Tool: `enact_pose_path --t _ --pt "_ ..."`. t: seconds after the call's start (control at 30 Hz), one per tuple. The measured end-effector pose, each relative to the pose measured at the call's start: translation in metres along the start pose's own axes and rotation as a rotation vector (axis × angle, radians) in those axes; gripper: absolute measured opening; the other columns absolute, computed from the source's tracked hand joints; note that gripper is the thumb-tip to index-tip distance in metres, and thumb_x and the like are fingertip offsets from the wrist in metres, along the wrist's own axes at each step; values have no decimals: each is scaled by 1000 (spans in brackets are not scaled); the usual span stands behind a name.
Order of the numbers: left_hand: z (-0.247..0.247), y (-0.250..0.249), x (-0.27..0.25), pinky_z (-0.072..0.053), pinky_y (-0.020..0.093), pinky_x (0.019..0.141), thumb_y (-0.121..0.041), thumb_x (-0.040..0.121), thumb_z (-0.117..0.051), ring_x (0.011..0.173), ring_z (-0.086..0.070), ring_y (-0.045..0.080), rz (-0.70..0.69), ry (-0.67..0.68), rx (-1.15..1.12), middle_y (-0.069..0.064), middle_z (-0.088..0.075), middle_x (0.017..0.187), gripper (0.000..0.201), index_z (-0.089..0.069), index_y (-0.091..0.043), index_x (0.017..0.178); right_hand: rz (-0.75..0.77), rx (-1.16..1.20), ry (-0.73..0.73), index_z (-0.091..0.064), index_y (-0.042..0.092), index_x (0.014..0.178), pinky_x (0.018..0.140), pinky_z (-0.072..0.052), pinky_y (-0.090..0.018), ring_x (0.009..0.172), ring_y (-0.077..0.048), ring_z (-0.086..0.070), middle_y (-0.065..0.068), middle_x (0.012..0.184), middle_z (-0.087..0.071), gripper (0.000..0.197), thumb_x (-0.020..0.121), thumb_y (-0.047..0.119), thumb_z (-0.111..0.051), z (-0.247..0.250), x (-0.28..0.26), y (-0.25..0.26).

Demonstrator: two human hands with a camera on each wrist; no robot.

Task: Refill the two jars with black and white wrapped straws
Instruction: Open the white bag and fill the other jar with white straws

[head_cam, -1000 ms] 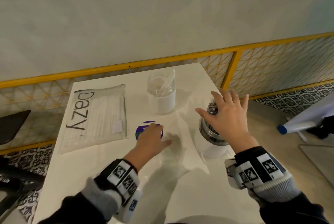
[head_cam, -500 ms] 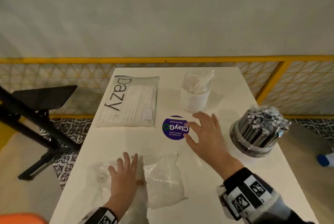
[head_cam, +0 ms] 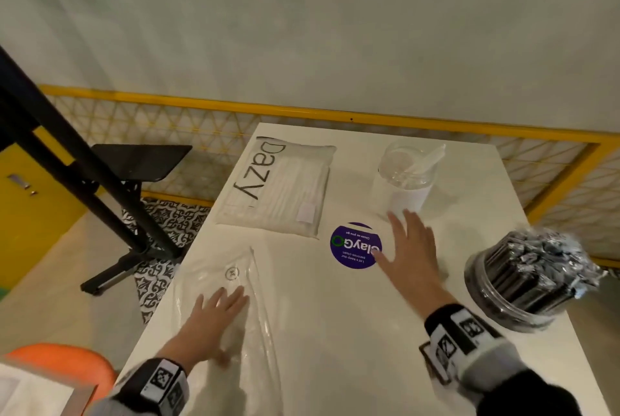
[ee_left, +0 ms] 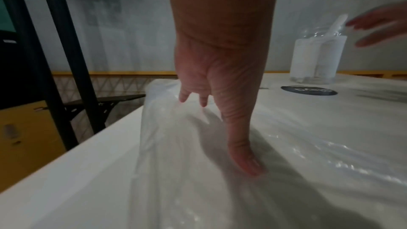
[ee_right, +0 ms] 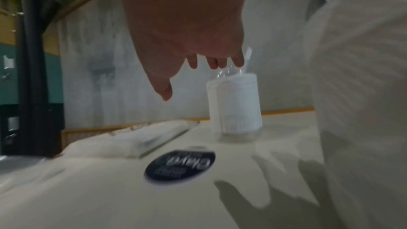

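A clear jar [head_cam: 406, 181] with a white label and one white wrapped straw stands at the table's far side. A second jar [head_cam: 523, 285], packed with black wrapped straws, sits at the right edge. The sealed "Dazy" pack of white straws [head_cam: 278, 187] lies at the far left. My left hand [head_cam: 218, 311] lies flat with straight fingers on an empty clear plastic bag [head_cam: 255, 342] near the front left edge; the thumb [ee_left: 249, 163] presses the film. My right hand [head_cam: 409, 248] hovers with fingers spread, holding nothing, just short of the clear jar [ee_right: 235, 107].
A round purple sticker [head_cam: 355, 244] is on the white table [head_cam: 352, 331], under the right thumb. A yellow mesh railing [head_cam: 335, 113] runs behind the table. A black stand [head_cam: 100, 187] is on the floor at left, an orange seat [head_cam: 67, 362] at bottom left.
My right hand left the black-straw jar and moved left and forward toward the clear jar. My left hand went from the purple sticker to the empty plastic bag and lies flat on it.
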State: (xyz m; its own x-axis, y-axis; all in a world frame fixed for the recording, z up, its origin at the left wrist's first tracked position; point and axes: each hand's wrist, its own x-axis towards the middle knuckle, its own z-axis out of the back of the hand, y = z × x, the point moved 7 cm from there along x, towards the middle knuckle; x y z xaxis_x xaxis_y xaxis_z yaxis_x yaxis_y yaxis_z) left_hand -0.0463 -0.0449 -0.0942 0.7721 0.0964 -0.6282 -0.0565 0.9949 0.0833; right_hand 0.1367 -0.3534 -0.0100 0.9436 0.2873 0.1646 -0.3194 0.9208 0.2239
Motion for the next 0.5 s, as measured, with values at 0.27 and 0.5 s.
enact_pose_path --t 0.27,0.5 --pt "39 20 16 -28 24 114 -6 84 -54 136 -36 9 -202 -173 -251 -11 -38 149 59 -44 -31 137 -28 -62 -149 -47 7 132 108 -32 -53 125 -35 -45 -17 134 -50 62 77 18 -74 33 85 -7" --pt "155 63 66 -48 33 91 -24 87 -64 107 -60 22 -61 -739 -607 5 -64 117 33 -62 -15 118 -139 -155 -36 -61 12 111 113 -20 -49 110 -31 -53 -10 110 -64 32 84 26 -68 29 111 -19"
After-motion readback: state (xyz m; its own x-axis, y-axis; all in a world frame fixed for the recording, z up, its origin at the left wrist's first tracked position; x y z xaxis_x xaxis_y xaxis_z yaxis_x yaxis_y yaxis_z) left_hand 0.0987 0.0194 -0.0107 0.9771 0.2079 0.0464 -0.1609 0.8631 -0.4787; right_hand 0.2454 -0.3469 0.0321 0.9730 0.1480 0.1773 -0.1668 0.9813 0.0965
